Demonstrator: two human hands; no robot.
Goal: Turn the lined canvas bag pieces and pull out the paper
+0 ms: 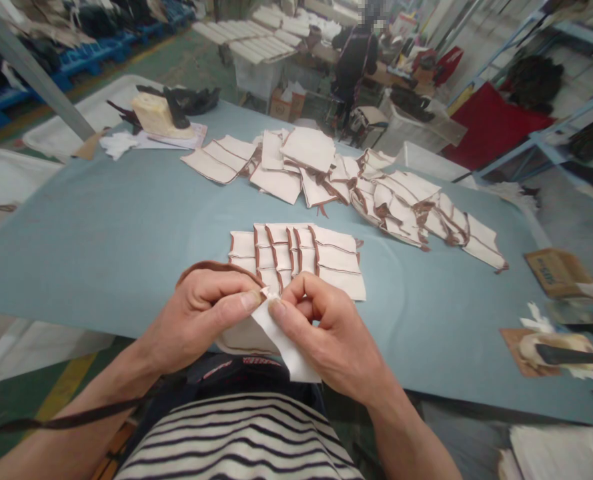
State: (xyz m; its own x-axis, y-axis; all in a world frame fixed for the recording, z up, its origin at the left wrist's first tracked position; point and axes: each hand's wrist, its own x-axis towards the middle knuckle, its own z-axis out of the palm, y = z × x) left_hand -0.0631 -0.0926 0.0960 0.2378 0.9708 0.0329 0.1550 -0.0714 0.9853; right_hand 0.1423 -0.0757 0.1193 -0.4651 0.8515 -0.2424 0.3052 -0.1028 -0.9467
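Observation:
My left hand (203, 313) and my right hand (326, 333) meet at the near table edge, both pinched on one cream fabric piece (286, 350) with brown edging. A brown strip (211, 267) loops over my left hand and trails down to the lower left. Just beyond my fingers lies a neat row of overlapped cream pieces with brown trim (301, 257) on the blue table (116, 233).
A loose heap of the same trimmed pieces (356, 183) spreads across the far table. A cream block with dark tools (159, 113) stands far left. A cardboard box (556, 270) and a brush on a pad (556, 350) sit right. A person in dark clothes (356, 57) stands beyond.

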